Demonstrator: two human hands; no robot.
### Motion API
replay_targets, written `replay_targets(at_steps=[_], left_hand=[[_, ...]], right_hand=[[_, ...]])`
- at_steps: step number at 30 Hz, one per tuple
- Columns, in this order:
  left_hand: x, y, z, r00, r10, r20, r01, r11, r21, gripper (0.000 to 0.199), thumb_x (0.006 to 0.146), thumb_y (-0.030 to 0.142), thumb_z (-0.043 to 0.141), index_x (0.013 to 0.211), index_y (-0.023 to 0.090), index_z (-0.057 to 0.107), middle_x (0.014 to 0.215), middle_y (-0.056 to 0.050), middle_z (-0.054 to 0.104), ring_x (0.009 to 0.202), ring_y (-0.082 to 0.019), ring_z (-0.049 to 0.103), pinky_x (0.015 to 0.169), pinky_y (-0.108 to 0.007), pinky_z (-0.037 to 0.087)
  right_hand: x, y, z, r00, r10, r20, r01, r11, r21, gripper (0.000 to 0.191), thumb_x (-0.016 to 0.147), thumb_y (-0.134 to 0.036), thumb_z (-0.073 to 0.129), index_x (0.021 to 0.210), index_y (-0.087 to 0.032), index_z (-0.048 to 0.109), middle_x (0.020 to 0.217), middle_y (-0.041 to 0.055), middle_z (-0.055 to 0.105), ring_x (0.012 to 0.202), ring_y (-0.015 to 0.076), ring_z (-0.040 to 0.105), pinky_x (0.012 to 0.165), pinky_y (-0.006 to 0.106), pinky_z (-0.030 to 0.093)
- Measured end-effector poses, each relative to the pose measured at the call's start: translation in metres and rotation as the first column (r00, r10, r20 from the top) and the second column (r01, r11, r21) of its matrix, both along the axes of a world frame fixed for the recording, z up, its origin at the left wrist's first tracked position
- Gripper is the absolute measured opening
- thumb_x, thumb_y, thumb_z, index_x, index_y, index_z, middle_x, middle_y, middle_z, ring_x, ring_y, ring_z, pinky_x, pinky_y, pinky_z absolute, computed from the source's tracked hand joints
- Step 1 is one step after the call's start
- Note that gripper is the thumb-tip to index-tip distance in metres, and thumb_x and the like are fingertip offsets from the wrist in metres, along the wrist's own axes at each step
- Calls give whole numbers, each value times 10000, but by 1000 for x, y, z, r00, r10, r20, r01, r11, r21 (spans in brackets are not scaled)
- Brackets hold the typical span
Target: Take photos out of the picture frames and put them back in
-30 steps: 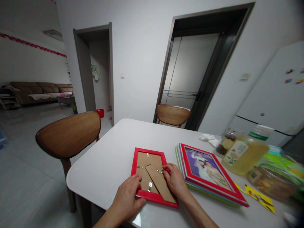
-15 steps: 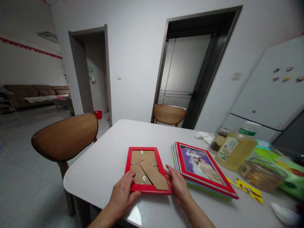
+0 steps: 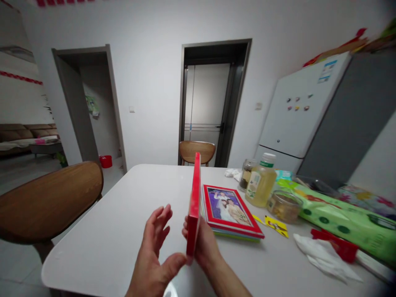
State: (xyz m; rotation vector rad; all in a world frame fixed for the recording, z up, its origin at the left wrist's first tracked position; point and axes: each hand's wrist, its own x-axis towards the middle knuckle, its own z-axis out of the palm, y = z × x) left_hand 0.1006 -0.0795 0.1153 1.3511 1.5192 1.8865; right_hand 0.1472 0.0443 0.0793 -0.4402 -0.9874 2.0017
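Observation:
A red picture frame [image 3: 194, 202] stands on edge in the air above the table, its narrow side toward me. My right hand [image 3: 206, 243] grips it near the lower end, fingers wrapped round the edge. Left of it, my left hand [image 3: 156, 249] is open with fingers spread; its thumb tip is at the frame's bottom corner, and I cannot tell whether it touches. Just to the right lies a stack of picture frames [image 3: 233, 210], the top one red with a photo of people in it. The held frame's front and back are turned out of sight.
Right of the stack stand a bottle of yellow liquid [image 3: 261, 181], a dark-filled jar [image 3: 247, 175] and a clear round container [image 3: 284, 205]. A yellow packet [image 3: 276, 226], a crumpled tissue [image 3: 324, 255] and a green package [image 3: 349, 218] lie nearby. Wooden chairs [image 3: 49, 196] stand around the white table [image 3: 123, 231].
The red frame, earlier back-up on the table between both hands, is now lifted and turned on edge in my right hand. My left hand has let go. The view has swung right.

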Motion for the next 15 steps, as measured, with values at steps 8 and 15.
replay_targets(at_steps=[8, 15], left_hand=[[31, 90, 6, 919, -239, 312, 225, 971, 82, 557, 704, 171, 528, 1191, 171, 258, 1125, -87, 528, 974, -212, 534, 819, -321, 443], [28, 150, -52, 999, 16, -39, -27, 954, -298, 427, 712, 146, 484, 1134, 171, 416, 1094, -56, 564, 983, -194, 524, 843, -268, 390]], right_hand=[[97, 124, 26, 843, -180, 507, 71, 971, 227, 457, 638, -265, 567, 1087, -200, 508, 627, 11, 666, 537, 187, 610, 527, 314, 478], [123, 186, -5, 605, -429, 671, 120, 882, 456, 366, 594, -258, 570, 945, -170, 626, 634, 42, 673, 616, 215, 620, 572, 303, 470]])
